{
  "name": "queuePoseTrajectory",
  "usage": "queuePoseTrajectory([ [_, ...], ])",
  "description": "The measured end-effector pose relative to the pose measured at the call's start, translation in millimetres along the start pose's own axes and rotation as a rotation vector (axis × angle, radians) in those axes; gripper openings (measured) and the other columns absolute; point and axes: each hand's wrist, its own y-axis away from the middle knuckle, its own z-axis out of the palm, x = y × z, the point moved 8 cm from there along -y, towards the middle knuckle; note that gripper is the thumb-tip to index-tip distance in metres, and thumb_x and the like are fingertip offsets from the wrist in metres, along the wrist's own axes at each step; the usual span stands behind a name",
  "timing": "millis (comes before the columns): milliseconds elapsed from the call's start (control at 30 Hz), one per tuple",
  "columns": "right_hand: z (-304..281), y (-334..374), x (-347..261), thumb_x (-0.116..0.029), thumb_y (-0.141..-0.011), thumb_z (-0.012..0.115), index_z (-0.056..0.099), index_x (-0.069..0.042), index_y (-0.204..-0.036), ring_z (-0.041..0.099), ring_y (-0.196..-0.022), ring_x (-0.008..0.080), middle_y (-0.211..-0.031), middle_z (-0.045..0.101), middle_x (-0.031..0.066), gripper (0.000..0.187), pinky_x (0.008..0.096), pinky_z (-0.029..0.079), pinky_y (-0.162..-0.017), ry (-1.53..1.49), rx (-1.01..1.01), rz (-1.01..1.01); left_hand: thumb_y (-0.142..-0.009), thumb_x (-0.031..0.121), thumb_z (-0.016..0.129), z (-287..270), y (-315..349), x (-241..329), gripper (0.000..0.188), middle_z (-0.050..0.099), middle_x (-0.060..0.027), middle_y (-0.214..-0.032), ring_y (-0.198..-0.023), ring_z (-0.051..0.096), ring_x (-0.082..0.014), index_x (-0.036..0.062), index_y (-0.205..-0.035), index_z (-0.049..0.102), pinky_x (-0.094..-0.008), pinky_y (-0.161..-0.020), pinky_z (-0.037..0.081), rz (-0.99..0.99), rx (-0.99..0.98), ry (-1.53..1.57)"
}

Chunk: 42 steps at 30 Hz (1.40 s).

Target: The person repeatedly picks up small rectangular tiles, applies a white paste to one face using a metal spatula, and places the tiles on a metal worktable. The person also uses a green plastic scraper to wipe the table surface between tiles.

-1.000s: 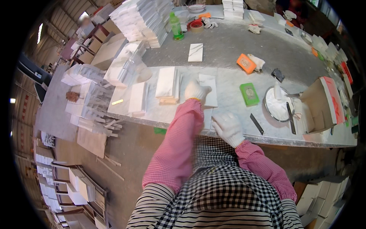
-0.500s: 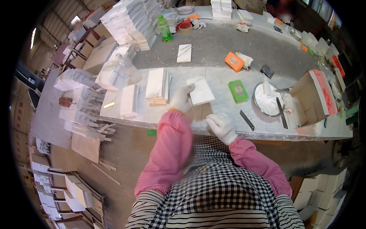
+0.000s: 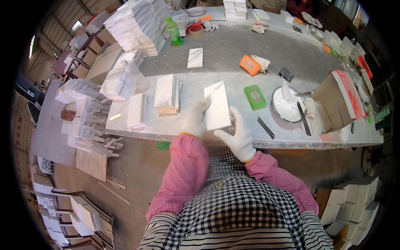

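Note:
A white marble tile [image 3: 217,105] with faint grey marks is tilted up over the near part of the worktop. My left hand [image 3: 196,119], in a white knit glove, grips it by its left edge, thumb on the face. Beside its lower right corner is my right hand [image 3: 239,136], also gloved, with thumb and fingers spread apart; whether it touches the tile I cannot tell. To the left stand a stack of tiles [image 3: 166,92] and a smaller stack [image 3: 136,109]. A green block [image 3: 254,97] lies to the right, with a flat dark blade [image 3: 266,127] nearer me.
On the right, a metal bowl of white paste [image 3: 287,106] holds a spatula [image 3: 303,118], beside an open carton [image 3: 327,112]. Farther back are an orange block [image 3: 250,65], a single tile [image 3: 195,58], a green bottle [image 3: 174,32] and tall tile piles [image 3: 131,29].
My left hand has drawn the tile nearer and turned it more upright. The right hand has risen toward the tile's corner, its fingers opening from a loose curl.

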Motion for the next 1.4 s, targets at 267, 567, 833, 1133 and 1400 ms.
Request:
queuePoseTrajectory([
  [267, -2, 2, -21, -0.032, -0.081, 0.083, 0.047, -0.005, -0.147, 0.066, -0.109, 0.0385, -0.123, 0.065, 0.0209, 0.080, 0.0431, 0.053, -0.092, 0.143, 0.042, -0.139, -0.108, 0.017, 0.051, 13, 18, -4, 0.043, 0.059, -0.0198, -0.137, -0.122, 0.062, -0.0313, -0.0042, -0.145, 0.044, -0.0437, -0.106, 0.054, -0.030, -0.115, 0.100],
  [567, -10, 6, -31, -0.024, -0.083, 0.080, 0.058, -0.002, -0.137, 0.066, -0.095, 0.0353, -0.109, 0.066, 0.0181, 0.062, 0.0407, 0.053, -0.082, 0.127, 0.013, -0.342, -0.107, 0.017, 0.055, 5, 21, 13, 0.032, 0.060, -0.0132, -0.126, -0.114, 0.063, -0.0221, -0.0011, -0.133, 0.051, -0.0366, -0.100, 0.056, 0.108, -0.172, -0.055],
  [833, -17, 8, 13, -0.017, -0.088, 0.075, 0.056, 0.003, -0.137, 0.069, -0.092, 0.0291, -0.105, 0.069, 0.0170, 0.056, 0.0374, 0.055, -0.083, -0.055, 0.078, -0.030, -0.100, 0.008, 0.061, 11, 39, 23, 0.008, 0.066, -0.0054, -0.100, -0.091, 0.063, -0.0128, 0.0028, -0.106, 0.060, -0.0282, -0.083, 0.054, 0.216, -0.062, -0.515],
  [1133, -53, -12, -1, -0.016, -0.091, 0.074, 0.052, 0.000, -0.143, 0.060, -0.076, 0.0218, -0.120, 0.065, 0.0178, 0.059, 0.0344, 0.053, -0.075, 0.075, 0.235, 0.031, -0.093, 0.016, 0.072, 48, 69, 34, 0.018, 0.066, -0.0022, -0.092, -0.083, 0.061, -0.0100, 0.0006, -0.102, 0.067, -0.0269, -0.072, 0.051, 0.388, -0.115, -0.888],
  [1400, -62, -21, -7, -0.016, -0.094, 0.070, 0.064, 0.000, -0.129, 0.066, -0.088, 0.0213, -0.109, 0.070, 0.0152, 0.039, 0.0327, 0.053, -0.081, -0.072, 0.083, 0.099, -0.090, 0.015, 0.072, 64, 78, 32, 0.018, 0.067, -0.0035, -0.090, -0.084, 0.061, -0.0116, 0.0003, -0.101, 0.070, -0.0286, -0.075, 0.050, 0.414, -0.129, -1.090],
])
